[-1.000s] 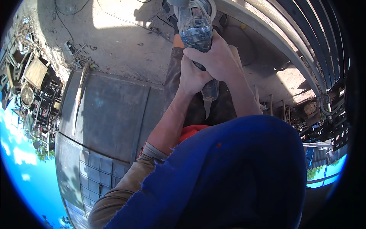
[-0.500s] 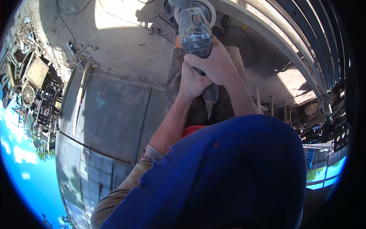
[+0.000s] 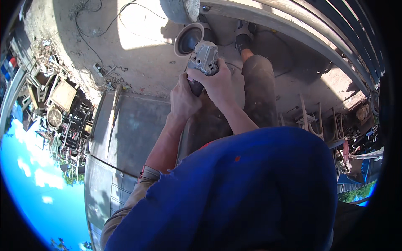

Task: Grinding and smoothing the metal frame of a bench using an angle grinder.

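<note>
An angle grinder (image 3: 205,58) with a dusty grey body is held out in front of me in both hands. My left hand (image 3: 183,100) is closed round its rear body. Further forward, my right hand (image 3: 217,83) grips it just behind the head. The grinder's round disc (image 3: 189,39) has a pale rim and a dark centre, tilted so its broad face shows. Just beyond the disc is a curved grey piece (image 3: 180,10), cut off by the top of the view; a narrow gap seems to separate them. The grinder's back end is hidden by my hands.
Dark cords (image 3: 86,35) lie on the dusty ground at the left. A grey metal panel (image 3: 140,121) with a wooden stick (image 3: 112,121) on it fills the left side. Long metal bars (image 3: 318,37) curve along the right. Scrap (image 3: 63,121) is heaped far left.
Both hands and the grinder have moved left, and the grinder has turned so the disc's face shows. The disc has come nearer. My view has shifted, showing both feet more clearly.
</note>
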The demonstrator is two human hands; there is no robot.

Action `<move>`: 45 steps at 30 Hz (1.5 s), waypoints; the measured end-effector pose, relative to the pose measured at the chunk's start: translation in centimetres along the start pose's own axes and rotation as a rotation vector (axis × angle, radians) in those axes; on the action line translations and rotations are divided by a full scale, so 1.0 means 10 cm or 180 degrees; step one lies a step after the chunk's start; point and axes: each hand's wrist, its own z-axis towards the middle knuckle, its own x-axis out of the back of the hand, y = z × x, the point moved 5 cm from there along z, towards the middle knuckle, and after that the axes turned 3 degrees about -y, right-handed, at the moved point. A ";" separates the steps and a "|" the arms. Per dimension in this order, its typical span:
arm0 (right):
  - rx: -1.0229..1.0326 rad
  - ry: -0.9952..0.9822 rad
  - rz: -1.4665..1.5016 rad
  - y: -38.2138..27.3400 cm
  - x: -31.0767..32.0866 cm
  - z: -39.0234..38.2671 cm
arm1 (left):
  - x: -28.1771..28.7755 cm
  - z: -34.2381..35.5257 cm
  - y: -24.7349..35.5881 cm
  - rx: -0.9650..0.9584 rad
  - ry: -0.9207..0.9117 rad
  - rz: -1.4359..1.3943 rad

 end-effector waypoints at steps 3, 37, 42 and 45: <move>0.0099 0.0391 0.0028 -0.07 -0.05 -0.11 | -0.02 0.04 0.02 0.0030 -0.0359 -0.0921; 0.0368 0.0005 -0.0951 -0.32 0.17 0.32 | -0.42 0.27 0.39 -0.0155 -0.0322 -0.2639; 0.0244 -0.0092 -0.1077 -0.45 0.03 0.14 | -0.25 0.15 0.30 0.0035 0.0185 -0.2349; 0.0195 -0.0067 -0.1115 -0.40 -0.06 -0.03 | -0.12 0.01 0.19 0.0196 0.0090 -0.1546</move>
